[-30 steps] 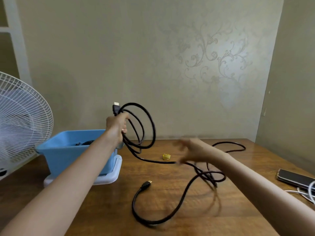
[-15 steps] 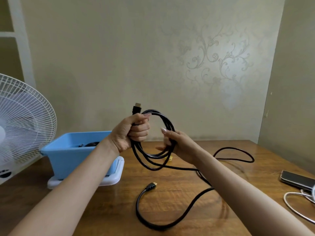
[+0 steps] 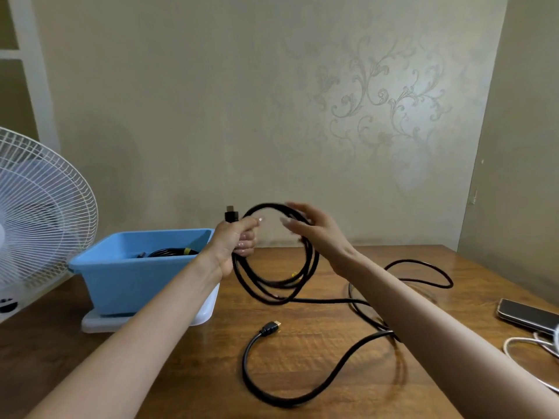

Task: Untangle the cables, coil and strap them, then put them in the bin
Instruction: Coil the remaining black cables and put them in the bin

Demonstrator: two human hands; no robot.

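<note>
Plainly, the left hand (image 3: 233, 243) is clenched round the gathered loops of the long black cable (image 3: 314, 264), with one black plug (image 3: 230, 213) sticking up out of the fist. The coil hangs upright from that grip, its flat side facing the camera. The right hand (image 3: 314, 234) is open, fingers stretched out by the upper right of the loops; it is too blurred to tell whether it touches them. The uncoiled remainder runs from the foot of the coil to the right, passes under the right forearm, and curves back across the brown wooden worktop (image 3: 181, 373) to the free gold-tipped plug (image 3: 270, 327). That slack lies below and to the right of the coil, so the right hand is the nearer one to gather it, by my reckoning. The blue plastic bin (image 3: 127, 285) stands just left of the left hand and holds a strapped black cable (image 3: 169, 252). No brand, label or writing can be read.
</note>
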